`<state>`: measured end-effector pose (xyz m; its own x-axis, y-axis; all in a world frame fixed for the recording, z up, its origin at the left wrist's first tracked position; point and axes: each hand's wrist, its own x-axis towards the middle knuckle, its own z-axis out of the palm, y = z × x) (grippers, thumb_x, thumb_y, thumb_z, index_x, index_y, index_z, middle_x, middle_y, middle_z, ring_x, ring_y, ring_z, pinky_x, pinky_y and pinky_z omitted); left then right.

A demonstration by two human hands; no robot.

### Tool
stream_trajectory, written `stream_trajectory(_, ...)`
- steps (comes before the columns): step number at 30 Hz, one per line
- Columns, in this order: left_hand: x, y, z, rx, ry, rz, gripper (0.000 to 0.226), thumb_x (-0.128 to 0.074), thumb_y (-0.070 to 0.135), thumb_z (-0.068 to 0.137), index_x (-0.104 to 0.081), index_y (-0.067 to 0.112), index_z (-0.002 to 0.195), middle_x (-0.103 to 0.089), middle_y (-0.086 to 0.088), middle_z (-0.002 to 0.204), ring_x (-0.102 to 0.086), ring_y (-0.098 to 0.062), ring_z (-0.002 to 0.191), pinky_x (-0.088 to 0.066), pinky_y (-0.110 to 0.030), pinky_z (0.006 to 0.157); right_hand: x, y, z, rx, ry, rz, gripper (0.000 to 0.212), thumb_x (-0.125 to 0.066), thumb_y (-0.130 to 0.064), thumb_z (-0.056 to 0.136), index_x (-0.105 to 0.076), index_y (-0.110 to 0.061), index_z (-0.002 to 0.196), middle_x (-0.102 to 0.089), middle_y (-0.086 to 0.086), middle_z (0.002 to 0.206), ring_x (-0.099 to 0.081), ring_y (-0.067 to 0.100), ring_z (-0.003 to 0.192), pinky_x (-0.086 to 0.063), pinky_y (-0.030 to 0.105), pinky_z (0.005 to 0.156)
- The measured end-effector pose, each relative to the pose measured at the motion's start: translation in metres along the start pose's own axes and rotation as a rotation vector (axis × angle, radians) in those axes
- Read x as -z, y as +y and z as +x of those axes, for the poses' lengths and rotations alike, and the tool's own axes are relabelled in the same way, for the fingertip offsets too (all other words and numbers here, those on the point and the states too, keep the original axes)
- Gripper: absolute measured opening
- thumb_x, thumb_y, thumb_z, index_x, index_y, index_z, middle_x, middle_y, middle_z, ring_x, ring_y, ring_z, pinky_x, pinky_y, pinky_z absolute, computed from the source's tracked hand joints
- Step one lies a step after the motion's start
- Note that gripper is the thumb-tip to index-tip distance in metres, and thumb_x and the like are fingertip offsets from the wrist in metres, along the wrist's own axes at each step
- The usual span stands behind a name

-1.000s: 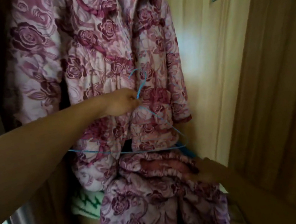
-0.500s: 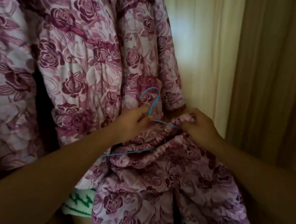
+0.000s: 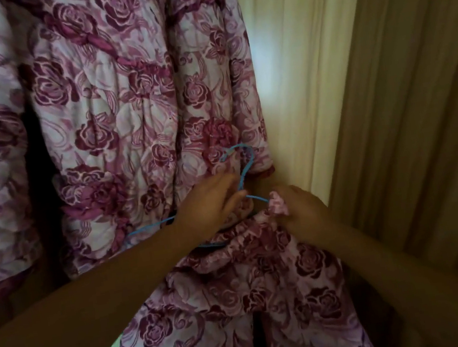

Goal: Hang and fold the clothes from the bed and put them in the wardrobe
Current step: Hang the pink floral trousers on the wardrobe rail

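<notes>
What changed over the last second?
The right hand rose with the trousers' waistband from below the blue hanger up to its sloping wire, pinching a bunch there. The left hand still grips the hanger's neck; the floral jacket still hangs behind.

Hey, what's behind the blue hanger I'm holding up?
A rose-print quilted jacket hangs right behind the hook of the blue hanger. The hanger's lower bar is mostly covered by your left hand and the matching trousers, so what lies behind that part cannot be seen.
</notes>
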<state>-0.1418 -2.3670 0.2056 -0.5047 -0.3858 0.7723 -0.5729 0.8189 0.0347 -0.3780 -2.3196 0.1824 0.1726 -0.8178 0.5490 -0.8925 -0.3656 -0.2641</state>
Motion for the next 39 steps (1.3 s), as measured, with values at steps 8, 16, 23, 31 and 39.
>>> stream_trajectory(8,-0.023,-0.016,-0.068,-0.297,-0.278,0.178,0.056,-0.065,0.017,0.089,-0.052,0.007,0.143,-0.056,-0.017,0.134,-0.061,-0.034,0.111,-0.054,-0.036,0.087,0.029,0.018,0.01,-0.07,0.128,0.211,0.047,-0.08,-0.019,0.082,-0.051,-0.041,0.112,-0.067,-0.01,0.098,-0.063,0.008,0.09,-0.05,0.027,0.079)
stream_trajectory(16,0.012,-0.063,-0.076,-0.309,-0.239,0.386,0.043,-0.036,0.042,0.102,-0.068,0.018,0.117,-0.068,-0.001,0.108,-0.065,-0.02,0.107,-0.043,-0.046,0.101,0.064,0.04,0.005,-0.099,0.049,0.173,0.049,-0.081,-0.008,0.083,-0.058,-0.011,0.126,-0.07,0.006,0.105,-0.066,0.026,0.099,-0.05,0.039,0.089)
stream_trajectory(23,0.069,-0.091,-0.059,0.035,-0.159,0.234,0.051,-0.045,0.053,0.094,-0.065,0.014,0.12,-0.063,-0.004,0.094,-0.065,-0.026,0.083,-0.056,-0.034,0.069,0.084,0.049,-0.002,-0.006,-0.083,-0.001,0.038,-0.076,-0.005,0.087,-0.061,-0.005,0.121,-0.069,0.005,0.102,-0.065,0.023,0.096,-0.044,0.029,0.081)
stream_trajectory(31,0.082,-0.06,-0.02,0.013,-0.056,0.248,0.048,-0.039,0.056,0.095,-0.064,0.018,0.112,-0.065,-0.001,0.087,-0.063,-0.022,0.075,-0.045,-0.027,0.057,0.082,0.033,0.004,-0.019,-0.246,-0.226,0.038,-0.062,-0.009,0.095,-0.057,-0.007,0.132,-0.064,0.007,0.119,-0.062,0.028,0.111,-0.047,0.033,0.091)
stream_trajectory(39,0.066,-0.021,0.022,-0.158,-0.096,0.192,0.02,-0.065,0.028,0.095,-0.071,0.009,0.1,-0.051,-0.005,0.086,-0.055,-0.028,0.082,-0.051,-0.041,0.065,0.086,0.007,0.013,0.006,0.116,0.134,0.05,-0.083,-0.013,0.078,-0.059,-0.027,0.12,-0.069,-0.011,0.099,-0.062,0.002,0.088,-0.045,0.012,0.075)
